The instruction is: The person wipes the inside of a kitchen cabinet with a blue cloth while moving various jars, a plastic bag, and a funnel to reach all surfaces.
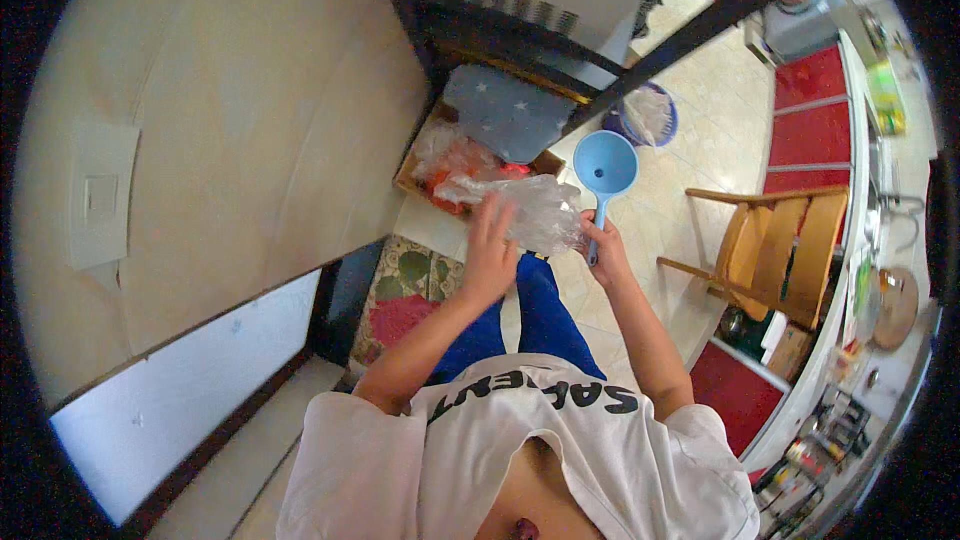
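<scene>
My right hand (606,251) is closed around the handle of a light blue plastic funnel-shaped scoop (606,161), whose round bowl points away from me and shows a dark spot at its centre. The same hand's fingers touch the right edge of a crumpled clear plastic bag (547,214). At the bag's left side is my left hand (491,247), blurred, its fingers spread over the plastic; whether it grips the bag is unclear.
Beyond the bag, a low wooden box (559,165) holds red and clear plastic bags and a grey star-patterned item (510,112). A lined blue bin (664,116) stands behind the scoop. On the right are a wooden chair (780,247) and red-fronted cabinets (810,131); a wall (247,127) rises left.
</scene>
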`<state>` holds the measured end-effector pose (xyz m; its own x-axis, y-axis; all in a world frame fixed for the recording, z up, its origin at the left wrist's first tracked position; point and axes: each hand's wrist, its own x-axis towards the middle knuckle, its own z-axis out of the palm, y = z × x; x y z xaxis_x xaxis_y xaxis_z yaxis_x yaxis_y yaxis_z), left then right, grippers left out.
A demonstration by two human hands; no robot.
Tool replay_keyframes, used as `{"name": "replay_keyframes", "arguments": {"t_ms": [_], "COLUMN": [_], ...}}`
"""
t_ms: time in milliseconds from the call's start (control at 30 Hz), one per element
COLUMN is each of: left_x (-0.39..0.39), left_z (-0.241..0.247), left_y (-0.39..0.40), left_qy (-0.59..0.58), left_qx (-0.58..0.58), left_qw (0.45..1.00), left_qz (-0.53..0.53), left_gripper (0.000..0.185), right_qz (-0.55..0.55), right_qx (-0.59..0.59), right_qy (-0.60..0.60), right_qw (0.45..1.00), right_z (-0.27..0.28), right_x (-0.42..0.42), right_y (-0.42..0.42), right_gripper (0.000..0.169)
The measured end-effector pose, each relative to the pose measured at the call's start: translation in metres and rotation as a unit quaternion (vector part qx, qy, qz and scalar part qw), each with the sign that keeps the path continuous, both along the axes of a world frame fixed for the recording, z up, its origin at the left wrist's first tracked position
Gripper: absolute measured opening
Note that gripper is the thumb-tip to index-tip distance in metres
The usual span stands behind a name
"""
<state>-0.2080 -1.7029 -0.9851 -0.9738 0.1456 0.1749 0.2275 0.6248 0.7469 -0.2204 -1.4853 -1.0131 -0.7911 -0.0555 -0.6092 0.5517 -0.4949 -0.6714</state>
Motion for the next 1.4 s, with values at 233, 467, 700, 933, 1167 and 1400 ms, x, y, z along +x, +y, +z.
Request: {"name": "replay_keyframes", "arguments": {"t_ms": [233, 467, 700, 933, 1167, 1400], "left_x": [-0.106, -0.136, -0.129, -0.120, -0.083, -0.056], "left_z": [0.043, 0.012, 0.065, 0.077, 0.143, 0.159], "left_y": [0.039, 0.096, 0.173, 0.243, 0.278, 0.277], "left_qy": [-0.275, -0.179, -0.269, -0.242, -0.162, 0.053], "left_qx": [-0.098, -0.003, -0.010, 0.016, -0.042, -0.151], "left_qw": [0.939, 0.967, 0.952, 0.955, 0.951, 0.943], "left_qz": [-0.180, -0.179, -0.148, -0.173, -0.258, -0.292], "left_gripper": [0.039, 0.032, 0.033, 0.029, 0.028, 0.030], "right_qz": [-0.036, -0.096, 0.033, 0.297, 0.194, 0.142], "right_qx": [0.045, 0.248, 0.157, 0.204, 0.262, 0.279], "right_qy": [0.053, 0.126, 0.240, 0.264, 0.181, 0.153], "right_qw": [0.997, 0.956, 0.957, 0.895, 0.928, 0.937], "right_z": [0.050, 0.095, 0.137, 0.139, 0.094, 0.083], "right_x": [0.014, 0.039, 0.107, 0.124, 0.112, 0.111], "right_y": [0.085, 0.160, 0.207, 0.224, 0.259, 0.255], "right_gripper": [0.025, 0.031, 0.026, 0.021, 0.015, 0.017]}}
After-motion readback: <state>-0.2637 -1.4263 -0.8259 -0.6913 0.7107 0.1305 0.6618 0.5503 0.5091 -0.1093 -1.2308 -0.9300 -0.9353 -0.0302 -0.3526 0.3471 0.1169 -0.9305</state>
